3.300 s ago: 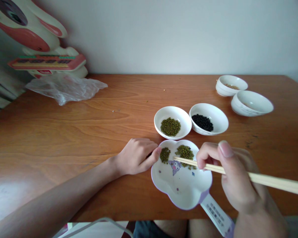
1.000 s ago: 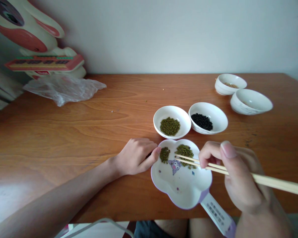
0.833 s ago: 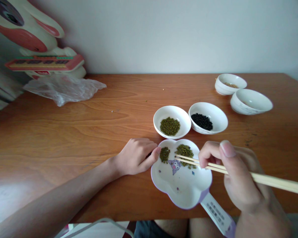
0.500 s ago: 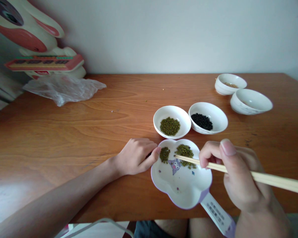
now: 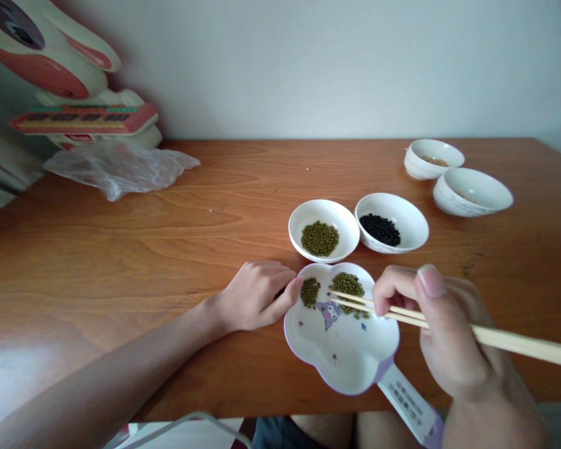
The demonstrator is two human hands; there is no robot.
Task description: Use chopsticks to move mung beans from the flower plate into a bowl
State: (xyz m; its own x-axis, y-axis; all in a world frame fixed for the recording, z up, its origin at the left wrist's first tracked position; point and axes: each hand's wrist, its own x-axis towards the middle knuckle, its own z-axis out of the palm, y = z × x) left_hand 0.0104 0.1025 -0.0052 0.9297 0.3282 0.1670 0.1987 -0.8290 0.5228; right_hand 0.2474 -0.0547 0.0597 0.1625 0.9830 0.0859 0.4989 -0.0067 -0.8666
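Observation:
A white, flower-shaped bowl (image 5: 341,349) with a purple rim, a cartoon print and a long handle stands near the table's front edge. Two small heaps of green mung beans (image 5: 347,285) lie at its far side. My left hand (image 5: 262,296) grips the bowl's left rim, the thumb over the edge and the fingers curled, partly hidden. In my right hand (image 5: 449,330) is a pair of wooden chopsticks (image 5: 518,344). Their tips are slightly apart, over the bowl beside the larger heap. Whether a bean is between them I cannot tell.
Just behind are a white bowl of mung beans (image 5: 324,209) and a white bowl of black beans (image 5: 411,227). Two more white bowls (image 5: 472,202) stand at the back right. A plastic bag (image 5: 126,168) lies by a rabbit-shaped toy keyboard (image 5: 84,118) at the left.
The chopstick tips have spread apart; before, they were together at the same spot. My left hand and the bowls have stayed put.

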